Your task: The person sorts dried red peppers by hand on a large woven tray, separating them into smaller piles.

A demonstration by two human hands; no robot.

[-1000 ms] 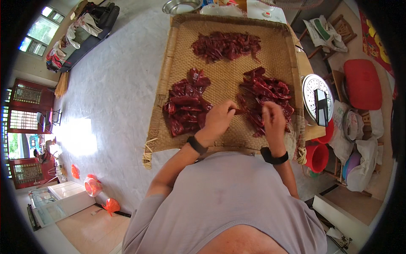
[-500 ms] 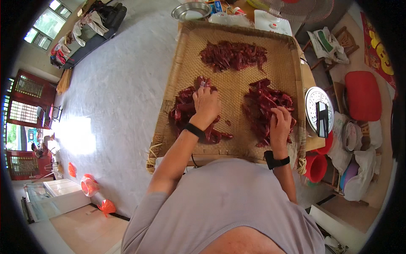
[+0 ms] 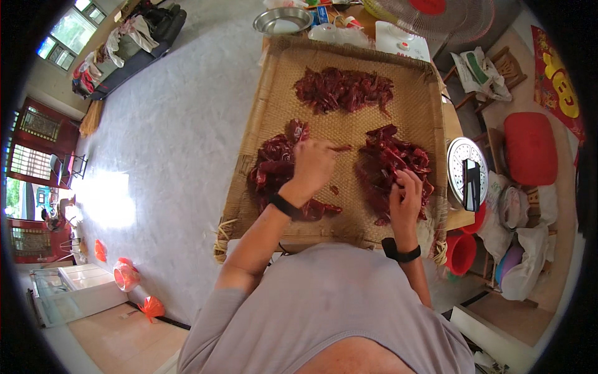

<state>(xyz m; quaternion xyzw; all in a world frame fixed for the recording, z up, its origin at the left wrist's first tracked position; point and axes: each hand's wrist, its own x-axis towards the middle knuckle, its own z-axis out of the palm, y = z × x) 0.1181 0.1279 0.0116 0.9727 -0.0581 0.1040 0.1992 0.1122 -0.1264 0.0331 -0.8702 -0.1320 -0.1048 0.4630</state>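
Resting on the floor [image 3: 180,156] at far left are orange plastic bags [image 3: 127,275]. Next comes the woven tray [image 3: 336,128] on the desk [image 3: 460,219], with a left pile of dark red dried peppers [image 3: 269,165] near its left edge. Over that pile's right side, the left hand [image 3: 315,164] pinches a thin pepper piece [image 3: 342,148] that points rightward. A small scrap [image 3: 334,189] lies just beside it, and a far pile [image 3: 342,89] sits beyond. At the right pile [image 3: 395,153], the right hand [image 3: 406,198] has its fingers bent and narrow; whether it grips anything, I cannot tell. Rightmost on the desk stands a perforated metal plate [image 3: 459,156] beside a black phone [image 3: 471,185].
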